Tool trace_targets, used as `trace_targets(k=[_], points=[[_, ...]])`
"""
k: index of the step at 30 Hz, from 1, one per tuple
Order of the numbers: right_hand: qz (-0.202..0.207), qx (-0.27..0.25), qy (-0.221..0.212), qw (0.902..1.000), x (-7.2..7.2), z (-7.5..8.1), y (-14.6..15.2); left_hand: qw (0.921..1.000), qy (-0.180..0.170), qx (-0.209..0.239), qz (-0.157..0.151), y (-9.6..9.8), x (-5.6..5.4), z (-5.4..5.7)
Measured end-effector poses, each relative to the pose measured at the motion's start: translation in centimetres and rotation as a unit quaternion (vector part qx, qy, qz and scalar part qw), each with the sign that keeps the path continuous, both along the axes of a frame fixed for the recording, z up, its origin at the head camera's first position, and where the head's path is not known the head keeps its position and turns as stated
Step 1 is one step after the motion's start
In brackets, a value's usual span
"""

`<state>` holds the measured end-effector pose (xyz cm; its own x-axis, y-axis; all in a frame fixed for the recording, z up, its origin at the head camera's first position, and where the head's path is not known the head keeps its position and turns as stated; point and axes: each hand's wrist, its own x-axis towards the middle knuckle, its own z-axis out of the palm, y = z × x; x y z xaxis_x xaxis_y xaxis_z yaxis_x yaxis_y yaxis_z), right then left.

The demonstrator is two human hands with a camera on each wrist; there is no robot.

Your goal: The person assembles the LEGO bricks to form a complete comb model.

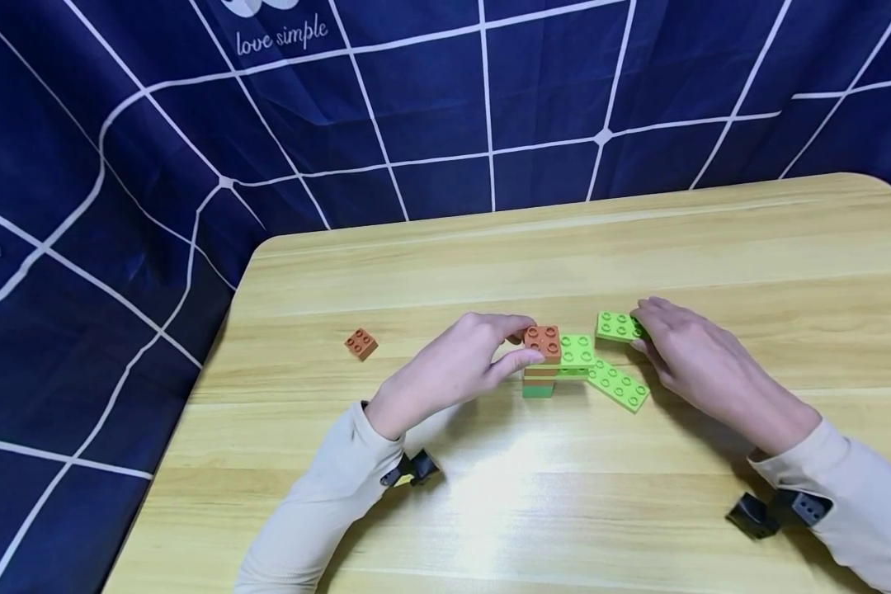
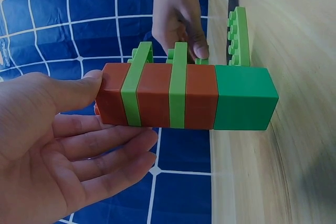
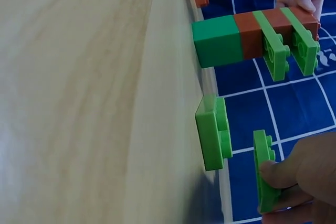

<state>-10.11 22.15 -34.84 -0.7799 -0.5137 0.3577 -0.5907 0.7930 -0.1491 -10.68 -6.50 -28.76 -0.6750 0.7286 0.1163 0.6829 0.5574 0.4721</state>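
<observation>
A tower of building blocks stands upright on the table, with a dark green block (image 2: 245, 98) at its base. Above that, orange bricks (image 2: 201, 95) alternate with two light green plates (image 3: 274, 51) that jut out to the right. My left hand (image 1: 460, 359) pinches the top orange brick (image 1: 542, 342) between thumb and index finger, its other fingers extended beside the tower. To the tower's right, my right hand (image 1: 694, 355) holds a loose light green plate (image 1: 615, 325) by its end, raised over the table. Another light green plate (image 1: 619, 386) lies studs up below it.
A single orange brick (image 1: 360, 344) sits on the wooden table (image 1: 490, 495) to the left, beyond my left forearm. A dark blue curtain with white grid lines (image 1: 431, 107) hangs behind the table and along its left side.
</observation>
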Motion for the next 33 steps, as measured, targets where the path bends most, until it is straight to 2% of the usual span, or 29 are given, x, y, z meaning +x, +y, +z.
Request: trace_targets(k=[23,28,33], points=[[0.014,0.009,0.023,0.9996,0.6,1.4,-0.3,1.0000,-0.006,-0.001,-0.001,0.2,0.0,-0.1],[0.025,-0.003,0.046,0.9986,0.5,1.7,-0.4,0.9998,0.018,-0.005,-0.002,0.3,0.0,-0.2],[0.025,-0.016,0.045,0.9985,0.7,2.4,-0.7,0.9993,0.036,-0.008,-0.004,0.3,0.1,-0.3]])
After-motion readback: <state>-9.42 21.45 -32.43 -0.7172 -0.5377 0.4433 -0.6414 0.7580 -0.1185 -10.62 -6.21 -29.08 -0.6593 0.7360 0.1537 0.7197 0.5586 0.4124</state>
